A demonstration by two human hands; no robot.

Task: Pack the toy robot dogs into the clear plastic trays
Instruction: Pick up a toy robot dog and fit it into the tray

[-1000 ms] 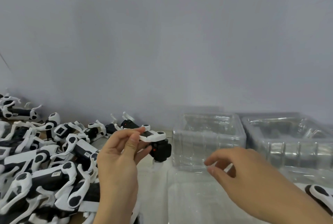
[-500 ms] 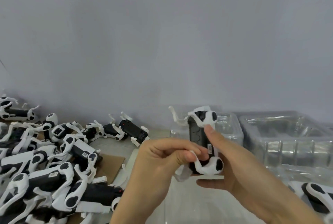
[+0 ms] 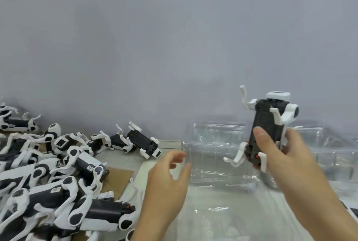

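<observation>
My right hand (image 3: 290,155) grips a black-and-white toy robot dog (image 3: 268,122) upright, belly toward me, its white legs sticking out, above the clear plastic trays. A clear tray (image 3: 215,143) stands just behind and left of it; another clear tray (image 3: 333,143) is at the right, partly hidden by my hand. Lower, nearer me, lies a flat clear tray (image 3: 228,211). My left hand (image 3: 168,178) hovers empty with fingers apart, left of the trays. A heap of toy robot dogs (image 3: 58,192) covers the left side of the table.
A grey wall runs close behind the table. Brown cardboard (image 3: 118,178) lies under the heap. More dogs (image 3: 143,141) lie on their backs near the wall. Part of another dog (image 3: 353,210) shows at the lower right edge.
The dog passed from both hands to my right hand alone and rose up and to the right. My left hand let go and dropped back to the left.
</observation>
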